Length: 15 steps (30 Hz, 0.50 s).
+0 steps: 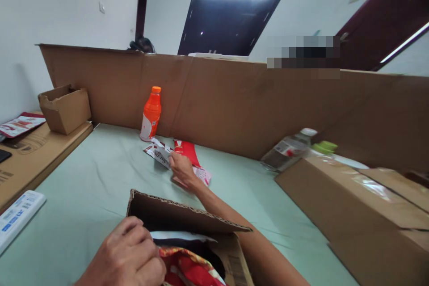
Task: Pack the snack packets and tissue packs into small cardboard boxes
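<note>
Cardboard box (181, 214), left hand (125, 252) gripping its edge, right hand (182, 170) pinching white packet (160, 155), red packet (189, 152) alongside

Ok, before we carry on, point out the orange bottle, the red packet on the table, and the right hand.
Orange bottle (152, 113): head view, middle of its body.
Red packet (190, 151): head view, its red face.
Right hand (183, 171): head view, back of the hand.

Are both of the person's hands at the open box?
No, only the left hand is at the open box; the right hand is beyond it, at a white packet near the orange bottle.
</note>
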Motion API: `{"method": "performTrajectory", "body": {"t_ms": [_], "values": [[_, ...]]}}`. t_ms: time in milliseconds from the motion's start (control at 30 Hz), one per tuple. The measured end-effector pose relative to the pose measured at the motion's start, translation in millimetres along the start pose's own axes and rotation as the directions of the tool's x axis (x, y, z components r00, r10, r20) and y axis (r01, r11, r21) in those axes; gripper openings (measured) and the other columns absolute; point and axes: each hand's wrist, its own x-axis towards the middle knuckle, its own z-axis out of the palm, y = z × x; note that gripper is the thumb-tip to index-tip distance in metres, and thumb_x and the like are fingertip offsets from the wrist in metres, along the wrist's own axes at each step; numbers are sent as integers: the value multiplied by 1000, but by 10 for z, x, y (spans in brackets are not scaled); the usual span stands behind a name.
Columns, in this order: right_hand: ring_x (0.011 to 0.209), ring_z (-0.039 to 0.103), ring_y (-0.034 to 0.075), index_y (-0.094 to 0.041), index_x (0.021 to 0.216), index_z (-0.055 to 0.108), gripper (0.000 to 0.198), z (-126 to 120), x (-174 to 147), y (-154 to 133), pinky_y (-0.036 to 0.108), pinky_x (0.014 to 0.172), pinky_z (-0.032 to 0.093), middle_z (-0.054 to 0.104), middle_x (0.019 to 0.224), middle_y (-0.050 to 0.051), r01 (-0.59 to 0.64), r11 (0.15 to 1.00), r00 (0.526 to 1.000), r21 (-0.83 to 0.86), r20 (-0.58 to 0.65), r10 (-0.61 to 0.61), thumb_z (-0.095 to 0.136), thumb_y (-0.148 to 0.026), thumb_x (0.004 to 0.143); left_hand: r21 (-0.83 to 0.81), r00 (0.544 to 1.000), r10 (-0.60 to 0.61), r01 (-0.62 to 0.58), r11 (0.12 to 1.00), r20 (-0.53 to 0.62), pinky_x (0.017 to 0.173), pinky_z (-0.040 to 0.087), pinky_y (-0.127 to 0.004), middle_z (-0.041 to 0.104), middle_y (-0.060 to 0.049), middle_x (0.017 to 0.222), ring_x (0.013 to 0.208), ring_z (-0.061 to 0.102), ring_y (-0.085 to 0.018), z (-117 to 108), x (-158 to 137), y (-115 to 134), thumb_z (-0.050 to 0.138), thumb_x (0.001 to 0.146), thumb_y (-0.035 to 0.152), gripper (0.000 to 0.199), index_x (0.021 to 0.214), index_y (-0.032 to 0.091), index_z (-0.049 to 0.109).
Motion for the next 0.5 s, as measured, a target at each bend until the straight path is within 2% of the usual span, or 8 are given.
{"method": "performTrajectory", "body": {"t_ms": [100,167,200,267,333,367,400,500], "values": [[90,68,19,-14,120,63,34,-304,-141,46,37,78,59,71,105,7,57,946,988,318,-153,-8,48,-40,104,-51,1000,-9,8,999,-30,84,50,-38,62,1,68,68,56,-17,55,-67,-15,48,89,16,15,76,20,54],[82,69,19,-14,119,63,43,-563,-369,57,34,72,59,73,93,6,120,879,971,462,-241,-6,34,-42,106,-90,1000,-21,22,996,10,85,51,-40,64,-1,71,72,57,-19,12,-72,10,52,81,17,6,80,20,57],[80,69,19,-15,117,64,46,-703,-524,59,33,70,59,73,91,6,152,838,961,524,-277,-1,32,-46,105,-108,999,-29,32,994,29,86,51,-41,64,-1,73,73,58,-19,-35,-58,36,52,77,14,9,81,20,58],[78,70,20,-20,110,67,45,-986,-887,57,34,67,59,74,89,5,223,724,944,653,-331,9,44,-57,98,-137,994,-53,65,988,95,87,51,-41,66,-2,76,76,59,-20,-162,1,102,53,75,10,15,84,18,61],[80,72,23,-24,99,72,39,-1240,-1260,31,36,70,60,76,86,5,300,560,930,772,-366,6,63,-61,87,-146,980,-86,114,983,181,88,51,-42,67,-3,80,80,59,-20,-287,77,162,54,78,8,15,86,17,62],[80,73,24,-26,94,74,36,-1345,-1428,4,38,71,61,76,83,4,326,529,928,783,-372,-22,69,-60,84,-146,972,-98,132,980,215,87,51,-42,67,-3,81,80,59,-21,-334,112,182,54,79,7,14,86,17,62],[81,74,25,-27,91,76,33,-1432,-1573,-34,38,73,62,76,81,4,347,532,928,772,-365,-76,71,-58,84,-144,966,-104,141,979,237,87,52,-42,67,-4,82,81,59,-21,-369,140,195,54,81,7,14,86,17,63],[87,76,26,-28,99,80,33,-1602,-1861,-189,38,78,63,80,89,7,438,637,899,634,-290,-329,60,-54,94,-132,965,-102,137,982,241,85,51,-43,67,-5,83,82,60,-22,-396,182,193,53,82,8,15,87,17,63]]}}
